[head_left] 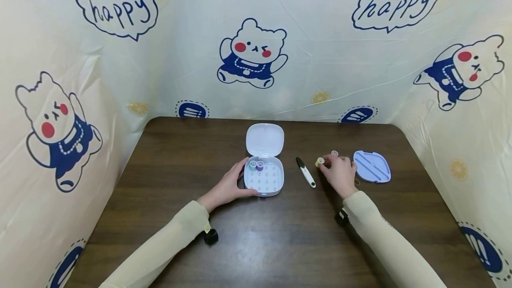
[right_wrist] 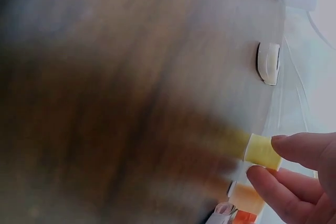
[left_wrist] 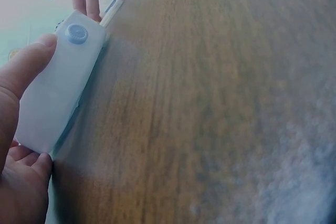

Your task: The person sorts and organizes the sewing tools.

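My left hand (head_left: pixel 229 186) grips the left side of a white sewing case (head_left: pixel 248 186), its thumb along the front by the round latch (left_wrist: pixel 77 33). The case's lid (head_left: pixel 265 139) stands open at the back. Inside are rows of short pegs, with a teal thread spool (head_left: pixel 253 165) and a purple thread spool (head_left: pixel 260 166) in the back left corner. To the right, my right hand (head_left: pixel 340 176) pinches a yellow thread spool (right_wrist: pixel 262 151) between thumb and fingers, close over the table. An orange spool (right_wrist: pixel 245 198) shows below its fingers in the right wrist view.
A white-handled tool with a black end (head_left: pixel 306 173) lies between case and right hand. A pale spool (head_left: pixel 334 153) stands just behind that hand. To its right lies a blue tray (head_left: pixel 376 173) with slots. A patterned curtain (head_left: pixel 256 106) rises behind the brown table (head_left: pixel 192 146).
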The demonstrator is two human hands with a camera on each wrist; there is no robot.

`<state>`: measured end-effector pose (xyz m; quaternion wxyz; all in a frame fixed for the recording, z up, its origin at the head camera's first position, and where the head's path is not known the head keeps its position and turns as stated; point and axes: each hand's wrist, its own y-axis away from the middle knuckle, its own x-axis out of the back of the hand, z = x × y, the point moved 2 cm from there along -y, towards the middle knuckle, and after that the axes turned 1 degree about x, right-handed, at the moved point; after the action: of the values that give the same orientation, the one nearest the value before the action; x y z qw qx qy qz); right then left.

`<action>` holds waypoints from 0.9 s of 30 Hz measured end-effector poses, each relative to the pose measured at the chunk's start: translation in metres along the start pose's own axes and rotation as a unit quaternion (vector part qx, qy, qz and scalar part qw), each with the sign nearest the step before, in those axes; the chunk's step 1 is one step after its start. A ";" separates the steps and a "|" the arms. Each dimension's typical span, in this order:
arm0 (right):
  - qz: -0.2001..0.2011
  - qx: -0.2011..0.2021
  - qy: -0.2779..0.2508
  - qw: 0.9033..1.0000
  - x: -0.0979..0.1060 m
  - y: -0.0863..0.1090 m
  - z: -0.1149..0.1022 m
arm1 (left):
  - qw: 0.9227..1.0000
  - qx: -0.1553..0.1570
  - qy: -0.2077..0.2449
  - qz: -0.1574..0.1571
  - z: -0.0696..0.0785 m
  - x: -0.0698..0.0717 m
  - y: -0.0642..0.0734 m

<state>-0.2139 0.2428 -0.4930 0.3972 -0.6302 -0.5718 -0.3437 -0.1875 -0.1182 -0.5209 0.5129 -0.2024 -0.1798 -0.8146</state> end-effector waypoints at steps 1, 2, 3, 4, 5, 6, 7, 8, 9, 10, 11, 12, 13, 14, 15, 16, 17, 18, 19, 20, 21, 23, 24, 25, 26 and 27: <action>-0.001 -0.001 0.000 1.000 0.000 0.000 0.000 | 1.000 0.000 -0.001 0.000 0.000 0.000 0.000; -0.002 -0.001 0.000 1.000 0.000 -0.001 0.000 | 1.000 0.001 -0.001 0.000 0.000 0.000 0.000; -0.004 -0.002 -0.001 1.000 0.000 -0.001 -0.001 | 1.000 0.001 -0.003 0.000 0.000 0.000 0.000; -0.005 -0.002 -0.002 1.000 0.000 -0.001 -0.001 | 1.000 0.000 -0.002 0.000 0.000 0.000 0.000; -0.005 -0.002 -0.002 1.000 0.000 -0.001 -0.001 | 1.000 0.000 -0.003 0.001 0.000 0.000 0.000; -0.006 -0.002 -0.003 1.000 0.000 -0.001 -0.002 | 1.000 0.000 -0.003 0.001 0.000 -0.001 0.000; -0.007 -0.002 -0.004 1.000 0.000 -0.001 -0.002 | 1.000 -0.001 -0.002 0.002 0.000 -0.001 0.000; -0.007 -0.002 -0.004 1.000 0.000 -0.001 -0.002 | 1.000 -0.002 -0.001 0.002 0.000 -0.001 0.000; -0.006 -0.001 -0.005 1.000 0.000 -0.001 -0.003 | 1.000 -0.002 -0.001 0.002 -0.001 -0.001 0.000; -0.005 -0.001 -0.005 1.000 0.000 -0.001 -0.003 | 1.000 -0.002 0.000 0.002 0.000 -0.001 0.000; -0.003 -0.001 -0.005 1.000 0.001 -0.001 -0.004 | 1.000 -0.003 -0.001 0.002 -0.001 0.000 0.000; -0.002 -0.001 -0.006 1.000 0.001 -0.001 -0.004 | 1.000 -0.004 0.001 0.002 0.000 0.000 -0.001; -0.001 -0.001 -0.007 1.000 0.001 -0.001 -0.005 | 1.000 -0.004 0.001 0.002 0.000 0.000 -0.001; 0.002 0.000 -0.007 1.000 0.002 0.000 -0.005 | 1.000 -0.004 0.002 0.002 -0.001 0.000 -0.001; 0.003 0.000 -0.008 1.000 0.002 0.000 -0.006 | 1.000 -0.004 0.002 0.002 -0.001 0.000 -0.001; 0.004 0.000 -0.009 1.000 0.002 0.001 -0.006 | 1.000 -0.005 0.002 0.001 -0.001 0.000 -0.001; 0.005 0.001 -0.010 1.000 0.002 0.001 -0.006 | 1.000 -0.005 0.003 0.001 -0.002 0.000 -0.002; 0.006 0.002 -0.011 1.000 0.002 0.002 -0.006 | 1.000 -0.004 0.003 0.000 -0.002 0.000 -0.002; 0.008 0.004 -0.012 1.000 0.003 0.002 -0.006 | 1.000 -0.004 0.003 0.000 -0.002 0.000 -0.002; 0.009 0.005 -0.013 1.000 0.003 0.003 -0.006 | 1.000 -0.003 0.003 0.000 -0.002 0.000 -0.001; 0.011 0.007 -0.013 1.000 0.003 0.003 -0.006 | 1.000 -0.004 0.003 -0.001 -0.002 0.000 -0.001; 0.014 0.010 -0.013 1.000 0.004 0.004 -0.006 | 1.000 -0.004 0.004 0.000 -0.002 0.000 -0.001; 0.015 0.012 -0.013 1.000 0.004 0.005 -0.006 | 1.000 -0.004 0.004 0.000 -0.002 0.000 -0.001; 0.016 0.014 -0.013 1.000 0.004 0.005 -0.006 | 1.000 -0.004 0.004 0.000 -0.002 0.000 -0.001; 0.017 0.015 -0.014 1.000 0.005 0.005 -0.006 | 1.000 -0.004 0.003 0.001 -0.002 0.000 -0.001; 0.019 0.018 -0.013 1.000 0.005 0.006 -0.007 | 1.000 -0.005 0.003 0.001 -0.002 0.000 -0.001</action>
<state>-0.2074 0.2389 -0.4858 0.4073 -0.6380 -0.5713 -0.3173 -0.1882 -0.1188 -0.5229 0.5137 -0.2026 -0.1742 -0.8153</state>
